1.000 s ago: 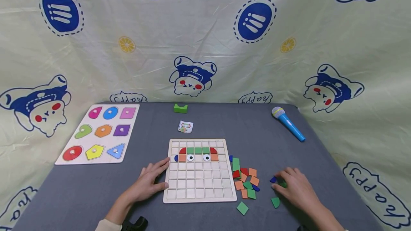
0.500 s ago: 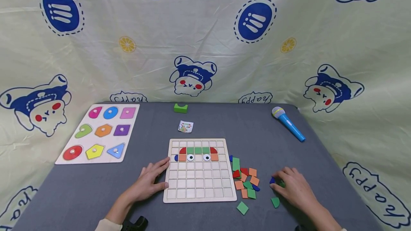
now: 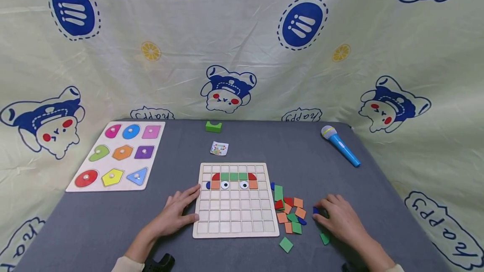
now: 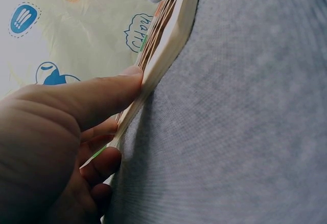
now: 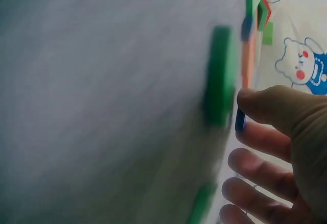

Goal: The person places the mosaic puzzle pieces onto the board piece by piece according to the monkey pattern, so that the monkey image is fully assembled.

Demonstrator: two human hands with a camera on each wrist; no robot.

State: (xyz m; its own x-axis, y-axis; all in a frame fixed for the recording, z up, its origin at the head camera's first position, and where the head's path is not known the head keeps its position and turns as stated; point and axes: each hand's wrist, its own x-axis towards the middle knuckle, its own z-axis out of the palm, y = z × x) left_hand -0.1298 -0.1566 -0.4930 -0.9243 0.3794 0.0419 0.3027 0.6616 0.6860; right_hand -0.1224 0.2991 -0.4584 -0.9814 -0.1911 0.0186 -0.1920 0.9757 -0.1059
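Note:
My left hand (image 3: 175, 213) rests against the left edge of a white wooden grid board (image 3: 238, 216). Its thumb and fingers touch the board's rim, as the left wrist view also shows. Red, green, orange and blue tiles and two eye tiles (image 3: 243, 184) lie in the board's upper rows. Between thumb and index finger, my right hand (image 3: 342, 219) pinches a small blue tile (image 5: 240, 120). A rounded green tile (image 3: 324, 239) lies on the table just below this hand. In the right wrist view another green tile (image 5: 200, 203) shows blurred near the bottom.
Loose coloured tiles (image 3: 296, 227) are heaped at the board's right side, with one green square (image 3: 286, 245) nearer me. A shape puzzle (image 3: 133, 165) lies left, a toy microphone (image 3: 344, 149) right. A small card (image 3: 219, 148) and green block (image 3: 213, 127) sit behind the board.
My right hand has moved slightly left towards the tile heap, the blue tile in its fingertips. My left hand stays at the board's edge.

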